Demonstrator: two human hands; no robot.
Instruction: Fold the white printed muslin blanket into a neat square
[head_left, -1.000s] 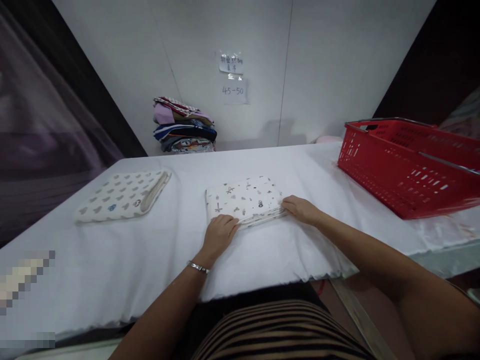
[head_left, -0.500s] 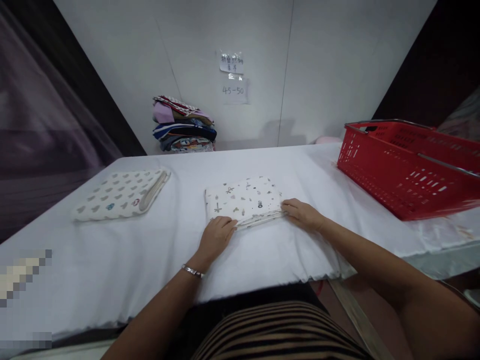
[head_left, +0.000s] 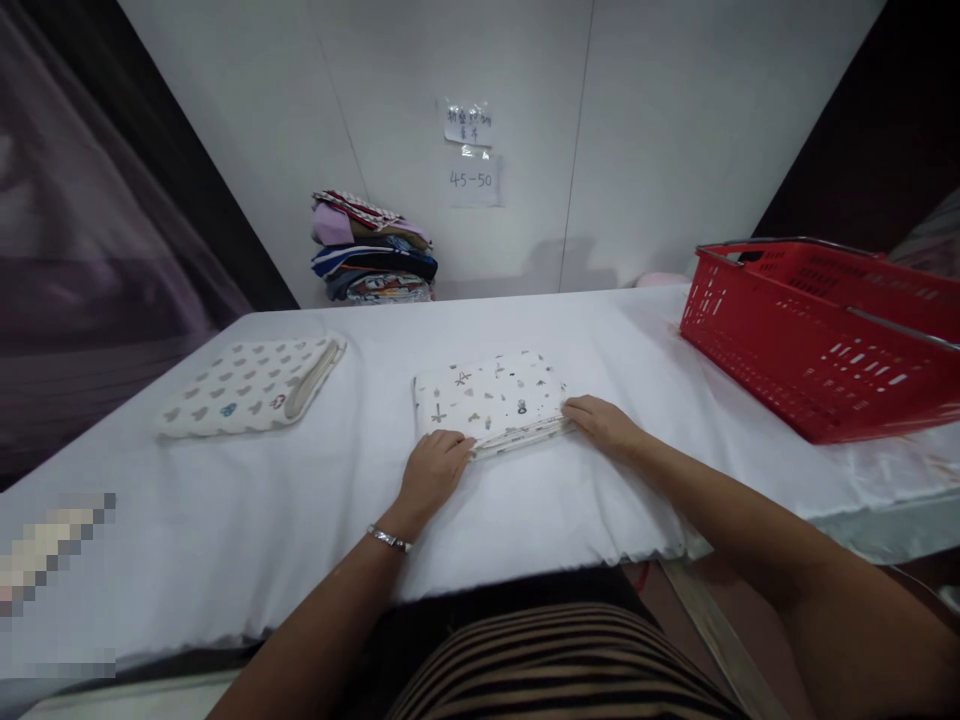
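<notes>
A folded white cloth with small grey and brown prints lies flat on the white-covered table. My left hand grips its near left corner, fingers on top and thumb out of sight. At the near right corner, my right hand pinches the layered edge between fingers and thumb. The stacked fold layers show along the front edge between both hands. Off to the left rests another folded cloth, white with grey prints and a grey edge, touched by neither hand.
A red plastic basket with metal handles stands at the right. Against the back wall is a pile of folded clothes. Paper signs hang on the wall above. The table's front edge runs close to my body.
Both hands keep their hold on the cloth's near corners, and the cloth stays in place. The whole view has shifted slightly.
</notes>
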